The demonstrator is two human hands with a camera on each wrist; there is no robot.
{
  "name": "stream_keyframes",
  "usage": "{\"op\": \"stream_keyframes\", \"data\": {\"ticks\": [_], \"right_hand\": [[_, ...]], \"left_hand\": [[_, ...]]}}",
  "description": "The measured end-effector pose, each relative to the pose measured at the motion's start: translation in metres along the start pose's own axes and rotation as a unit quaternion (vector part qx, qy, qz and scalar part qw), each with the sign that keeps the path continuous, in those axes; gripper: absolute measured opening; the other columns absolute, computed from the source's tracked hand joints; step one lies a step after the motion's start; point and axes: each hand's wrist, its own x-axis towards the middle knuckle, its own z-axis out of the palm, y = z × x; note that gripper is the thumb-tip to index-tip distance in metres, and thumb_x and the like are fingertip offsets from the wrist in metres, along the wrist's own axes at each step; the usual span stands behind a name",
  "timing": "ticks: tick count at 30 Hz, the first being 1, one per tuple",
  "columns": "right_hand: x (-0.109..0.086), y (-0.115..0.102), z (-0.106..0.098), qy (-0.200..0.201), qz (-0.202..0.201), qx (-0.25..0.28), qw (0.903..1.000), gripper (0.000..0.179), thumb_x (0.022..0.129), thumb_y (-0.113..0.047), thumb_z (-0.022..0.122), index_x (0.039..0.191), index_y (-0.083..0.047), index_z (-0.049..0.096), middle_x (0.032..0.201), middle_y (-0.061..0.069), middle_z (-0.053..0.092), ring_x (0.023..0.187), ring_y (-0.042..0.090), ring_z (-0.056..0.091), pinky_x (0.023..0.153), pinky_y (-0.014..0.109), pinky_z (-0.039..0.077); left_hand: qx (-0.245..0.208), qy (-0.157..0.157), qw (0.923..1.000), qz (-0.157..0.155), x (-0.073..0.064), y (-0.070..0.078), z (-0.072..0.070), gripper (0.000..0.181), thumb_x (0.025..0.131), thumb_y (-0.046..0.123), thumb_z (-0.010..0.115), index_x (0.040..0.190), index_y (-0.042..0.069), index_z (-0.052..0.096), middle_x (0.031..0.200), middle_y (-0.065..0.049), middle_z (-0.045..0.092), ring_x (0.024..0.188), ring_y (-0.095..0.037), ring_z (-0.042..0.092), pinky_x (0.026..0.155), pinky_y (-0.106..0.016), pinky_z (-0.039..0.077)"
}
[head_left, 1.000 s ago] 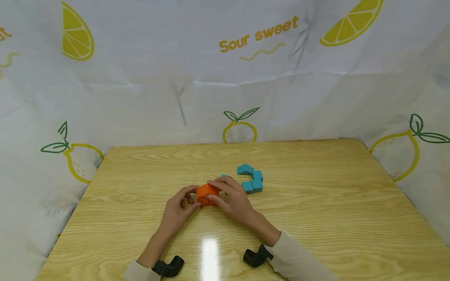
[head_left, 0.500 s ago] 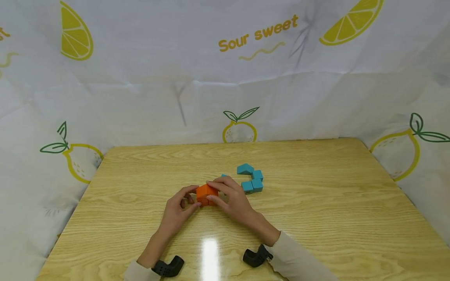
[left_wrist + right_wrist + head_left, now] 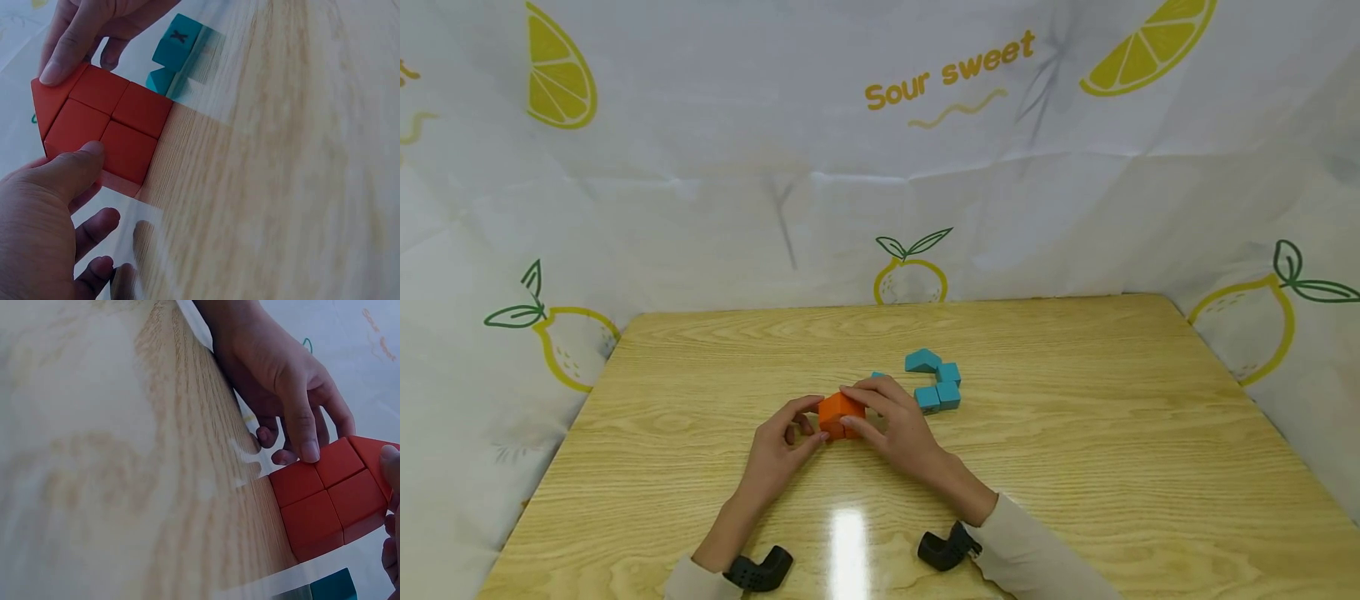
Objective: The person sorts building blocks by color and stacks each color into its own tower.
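Observation:
Several orange cubes (image 3: 832, 432) stand stacked in two rows on the table, with a wedge-shaped orange block (image 3: 49, 106) on top. From the left side, my left hand (image 3: 777, 450) pinches the stack; its thumb lies on a cube (image 3: 130, 149) in the left wrist view. My right hand (image 3: 904, 427) holds the wedge-shaped block, thumb on its near face and fingers over the top and right side. The right wrist view also has the orange cubes (image 3: 311, 528) pressed close together, the right hand showing only partly at the edge. The fingertips behind the stack are hidden.
Teal blocks (image 3: 949, 394) lie in a curved row behind and right of the right hand, one with a slanted top (image 3: 922, 361). Another teal block (image 3: 877, 376) is mostly hidden by that hand. A printed white cloth (image 3: 722, 167) hangs behind the wooden table (image 3: 1075, 433).
Over the last second the wedge-shaped block and the right fingers have shifted very slightly left. The left hand and the teal blocks stay put.

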Motion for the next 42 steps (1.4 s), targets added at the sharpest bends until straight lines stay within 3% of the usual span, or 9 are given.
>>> {"op": "stream_keyframes", "data": {"ticks": [4, 10, 19, 26, 31, 35, 38, 42], "right_hand": [[0.000, 0.000, 0.000, -0.008, 0.013, -0.007, 0.9999, 0.038, 0.086, -0.017, 0.073, 0.121, -0.004, 0.065, 0.113, 0.005, 0.059, 0.101, 0.017, 0.055, 0.084, 0.024, 0.047], [0.000, -0.001, 0.000, -0.005, 0.010, -0.014, 0.9998, 0.041, 0.082, -0.014, 0.076, 0.120, -0.004, 0.066, 0.112, 0.005, 0.059, 0.100, 0.017, 0.055, 0.083, 0.025, 0.047], [0.000, -0.002, -0.001, -0.006, 0.004, -0.021, 0.9997, 0.039, 0.085, -0.017, 0.074, 0.121, -0.003, 0.065, 0.113, 0.006, 0.058, 0.101, 0.018, 0.055, 0.083, 0.025, 0.048], [0.000, -0.002, -0.002, -0.012, 0.012, -0.023, 0.9996, 0.039, 0.085, -0.017, 0.074, 0.122, -0.005, 0.065, 0.114, 0.006, 0.058, 0.102, 0.017, 0.054, 0.083, 0.025, 0.047], [0.000, -0.002, -0.002, -0.011, 0.005, -0.029, 0.9995, 0.041, 0.085, -0.019, 0.074, 0.123, -0.006, 0.064, 0.115, 0.006, 0.057, 0.103, 0.019, 0.053, 0.085, 0.028, 0.047], [-0.002, -0.001, -0.004, -0.004, -0.005, -0.049, 0.9988, 0.043, 0.089, -0.030, 0.068, 0.125, -0.007, 0.062, 0.117, 0.006, 0.055, 0.104, 0.020, 0.052, 0.087, 0.031, 0.045], [-0.003, -0.001, -0.006, 0.003, -0.012, -0.054, 0.9985, 0.045, 0.089, -0.032, 0.069, 0.125, -0.007, 0.061, 0.116, 0.007, 0.054, 0.104, 0.021, 0.052, 0.086, 0.033, 0.045], [-0.007, -0.003, -0.011, 0.024, -0.017, -0.038, 0.9989, 0.045, 0.088, -0.030, 0.070, 0.123, -0.004, 0.061, 0.114, 0.008, 0.055, 0.103, 0.023, 0.052, 0.087, 0.034, 0.046]], "left_hand": [[0.003, 0.000, 1.0000, 0.000, 0.000, 0.000, 0.000, 0.052, 0.081, 0.003, 0.076, 0.126, 0.021, 0.060, 0.089, 0.002, 0.062, 0.069, -0.010, 0.050, 0.053, -0.024, 0.038], [0.002, -0.001, 1.0000, 0.003, 0.000, 0.001, -0.001, 0.052, 0.081, 0.003, 0.076, 0.127, 0.020, 0.060, 0.089, 0.000, 0.062, 0.069, -0.011, 0.050, 0.053, -0.024, 0.038], [-0.002, 0.000, 1.0000, 0.004, 0.000, 0.002, -0.001, 0.051, 0.081, 0.002, 0.075, 0.127, 0.019, 0.060, 0.105, 0.006, 0.063, 0.074, -0.011, 0.052, 0.055, -0.025, 0.038], [-0.002, 0.001, 1.0000, 0.006, 0.000, 0.002, 0.000, 0.052, 0.081, 0.002, 0.076, 0.127, 0.019, 0.060, 0.100, 0.002, 0.063, 0.071, -0.013, 0.052, 0.054, -0.024, 0.038], [-0.009, 0.000, 1.0000, 0.001, 0.000, 0.003, 0.000, 0.052, 0.080, 0.003, 0.076, 0.128, 0.012, 0.058, 0.105, 0.001, 0.062, 0.070, -0.013, 0.051, 0.053, -0.024, 0.037], [-0.023, 0.003, 0.9997, 0.002, 0.001, 0.004, 0.000, 0.057, 0.079, 0.003, 0.078, 0.130, 0.007, 0.055, 0.116, 0.001, 0.060, 0.073, -0.018, 0.052, 0.055, -0.028, 0.038], [-0.021, 0.007, 0.9997, 0.009, 0.001, 0.007, -0.001, 0.060, 0.076, 0.002, 0.080, 0.130, 0.005, 0.054, 0.118, -0.004, 0.058, 0.077, -0.021, 0.053, 0.058, -0.030, 0.039], [-0.013, 0.022, 0.9996, 0.008, 0.002, 0.031, -0.006, 0.059, 0.074, -0.004, 0.079, 0.128, 0.002, 0.054, 0.117, -0.019, 0.056, 0.080, -0.029, 0.053, 0.060, -0.036, 0.040]]}}
